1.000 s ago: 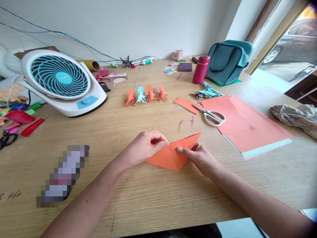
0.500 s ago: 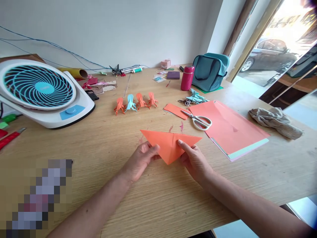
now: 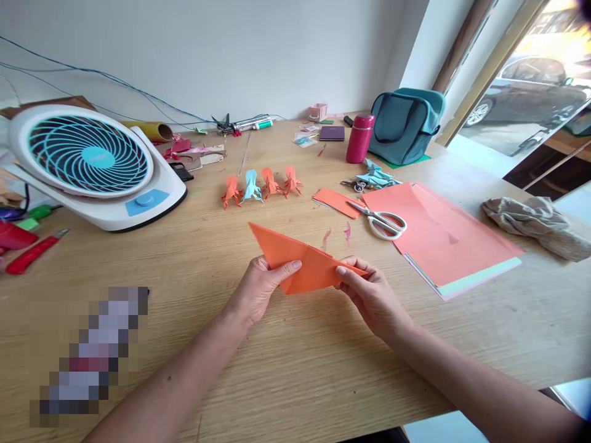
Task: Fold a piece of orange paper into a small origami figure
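My left hand (image 3: pixel 256 289) and right hand (image 3: pixel 375 295) each pinch smooth, creased orange paper (image 3: pixel 316 274), folded to sharp points, near the scissors (image 3: pixel 373 215), well inside the wood-grained table (image 3: pixel 286 375)'s front edge.

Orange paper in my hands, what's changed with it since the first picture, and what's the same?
The orange paper has tipped the other way: its left corner is now up and its right corner down. Your left hand has come down from its top edge to grip it from below; your right hand has moved closer to its right corner. The scissors and four paper figures stayed put.
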A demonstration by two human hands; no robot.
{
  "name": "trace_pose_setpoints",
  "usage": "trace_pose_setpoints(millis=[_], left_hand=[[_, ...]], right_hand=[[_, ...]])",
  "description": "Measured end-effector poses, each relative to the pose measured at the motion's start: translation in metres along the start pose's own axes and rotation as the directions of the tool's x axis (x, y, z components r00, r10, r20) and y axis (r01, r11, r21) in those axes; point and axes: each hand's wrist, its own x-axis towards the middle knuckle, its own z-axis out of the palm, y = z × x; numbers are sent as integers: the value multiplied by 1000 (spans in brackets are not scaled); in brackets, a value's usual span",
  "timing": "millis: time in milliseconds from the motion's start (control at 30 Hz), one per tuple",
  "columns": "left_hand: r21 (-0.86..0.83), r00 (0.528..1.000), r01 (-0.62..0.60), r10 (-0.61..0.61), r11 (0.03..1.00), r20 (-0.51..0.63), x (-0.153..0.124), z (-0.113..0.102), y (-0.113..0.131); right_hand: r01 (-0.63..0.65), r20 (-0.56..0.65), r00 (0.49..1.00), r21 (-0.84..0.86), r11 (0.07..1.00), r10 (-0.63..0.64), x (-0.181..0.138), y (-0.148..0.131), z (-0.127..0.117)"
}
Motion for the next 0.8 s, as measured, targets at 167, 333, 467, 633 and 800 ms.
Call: trace_pose_setpoints(millis=[167,333,467,633,800], left_hand=[[90,997,-79,80,993,-10,2,-8,14],[191,991,-133,131,973,21,0,-11,24],[371,993,-122,111,921,50,-6,-5,20],[390,993,-76,32,918,118,-12,3,16],[101,993,-28,16,995,114,-14,9,8]], right_hand=[[12,170,985,-211,977,25,-3,-1,2],[11,306,947,-338,941,99,-3,-6,2],[-37,294,949,-259,965,115,-3,-8,4],[-41,188,978,-230,972,86,-2,-2,6],[-25,77,997,-86,996,32,-1,0,4]])
